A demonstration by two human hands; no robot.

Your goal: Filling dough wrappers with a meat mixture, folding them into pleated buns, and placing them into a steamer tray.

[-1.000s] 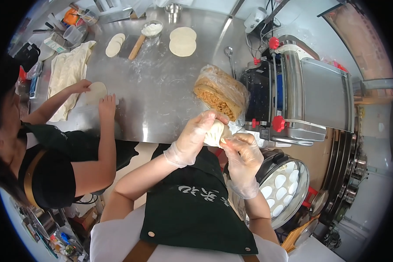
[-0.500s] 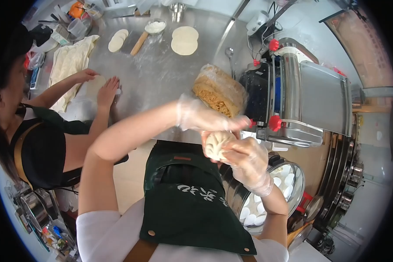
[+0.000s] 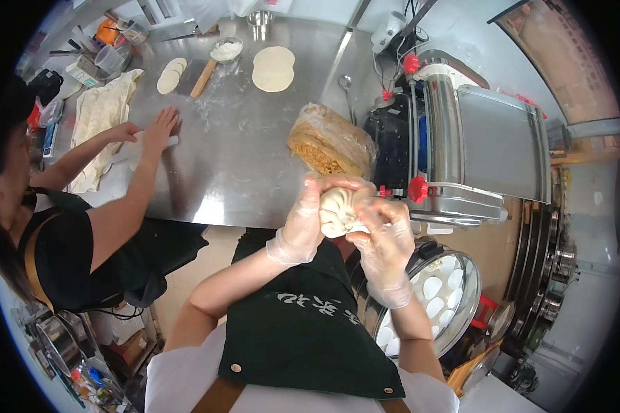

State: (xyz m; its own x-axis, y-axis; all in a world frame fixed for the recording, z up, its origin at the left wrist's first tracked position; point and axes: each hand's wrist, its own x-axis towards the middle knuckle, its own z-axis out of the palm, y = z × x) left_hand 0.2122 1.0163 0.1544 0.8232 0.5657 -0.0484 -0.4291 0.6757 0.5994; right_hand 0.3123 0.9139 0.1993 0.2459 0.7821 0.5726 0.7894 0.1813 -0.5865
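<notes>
A pleated dough bun (image 3: 337,212) rests in my left hand (image 3: 300,224), which wears a clear plastic glove and curls around its left and far side. My right hand (image 3: 386,237), gloved too, pinches the bun's gathered edge on the right with thumb and fingers. The bun's underside is hidden. Just beyond my hands lies a plastic bag of crumbly orange-brown filling (image 3: 327,148), its mouth facing me. Below my right wrist sits a round steamer (image 3: 470,303) lined with several white paper discs.
A roller machine (image 3: 461,151) with red knobs stands at right. Dough rounds (image 3: 274,69), a rolling pin (image 3: 203,78), a bowl of flour (image 3: 226,50) and a spoon (image 3: 346,86) lie on the metal table (image 3: 234,144). At left a co-worker's hands (image 3: 155,131) press on a rolling pin.
My left forearm has swung down and inward; that hand now cups the bun from the left. My right hand still pinches its edge. The co-worker's hands have shifted over the dough.
</notes>
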